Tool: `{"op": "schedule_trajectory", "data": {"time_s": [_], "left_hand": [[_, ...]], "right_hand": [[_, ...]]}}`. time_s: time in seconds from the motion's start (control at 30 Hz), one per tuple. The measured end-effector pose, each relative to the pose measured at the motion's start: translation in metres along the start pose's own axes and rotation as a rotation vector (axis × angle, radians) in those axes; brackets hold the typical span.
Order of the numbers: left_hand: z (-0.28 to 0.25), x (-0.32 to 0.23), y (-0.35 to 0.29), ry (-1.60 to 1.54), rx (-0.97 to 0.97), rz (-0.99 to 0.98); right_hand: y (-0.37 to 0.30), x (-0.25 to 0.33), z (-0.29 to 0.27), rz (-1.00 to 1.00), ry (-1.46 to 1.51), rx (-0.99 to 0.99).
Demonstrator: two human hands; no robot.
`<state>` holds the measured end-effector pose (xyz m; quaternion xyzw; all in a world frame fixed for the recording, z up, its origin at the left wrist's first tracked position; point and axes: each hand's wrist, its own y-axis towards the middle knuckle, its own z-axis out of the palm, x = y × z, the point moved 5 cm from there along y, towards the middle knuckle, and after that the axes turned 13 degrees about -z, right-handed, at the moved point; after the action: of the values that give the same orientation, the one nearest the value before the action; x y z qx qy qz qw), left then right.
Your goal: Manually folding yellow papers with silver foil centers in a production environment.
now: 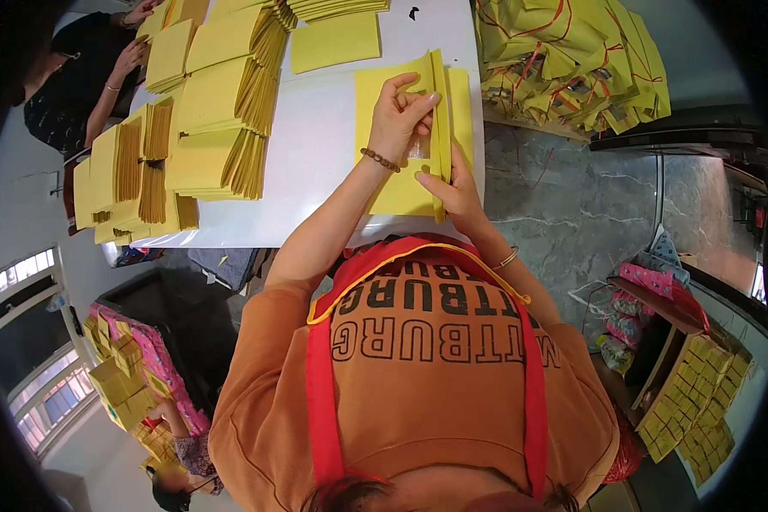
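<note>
A large yellow paper sheet (397,200) lies at the table's right side, with a narrow folded strip (439,128) standing along its length. My left hand (397,115), a beaded bracelet at its wrist, is over the upper part of the sheet. Its fingers are curled and its thumb meets the edge of the strip. Lower down, my right hand (456,192) grips the strip from the right, thumb on the sheet's face and fingers partly hidden behind the fold. Between the hands a shiny clear patch (418,147) shows on the paper.
Stacks of folded yellow paper (222,94) fill the left of the white table (316,128). A single yellow piece (335,43) lies beyond my hands. Yellow bundles with red ties (572,60) are heaped at right. Another person (81,85) works at the far left.
</note>
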<state>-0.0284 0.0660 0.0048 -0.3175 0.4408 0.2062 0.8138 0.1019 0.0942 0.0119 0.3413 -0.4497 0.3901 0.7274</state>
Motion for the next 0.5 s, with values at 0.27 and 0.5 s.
{"op": "schedule_trajectory", "data": {"time_s": [0.27, 0.5], "left_hand": [[-0.007, 0.007, 0.003, -0.03, 0.011, -0.045], [-0.01, 0.014, 0.003, -0.18, -0.015, -0.103]], "right_hand": [[0.002, 0.003, 0.0, -0.029, -0.048, 0.018], [-0.006, -0.007, -0.005, 0.076, 0.069, -0.039]]}}
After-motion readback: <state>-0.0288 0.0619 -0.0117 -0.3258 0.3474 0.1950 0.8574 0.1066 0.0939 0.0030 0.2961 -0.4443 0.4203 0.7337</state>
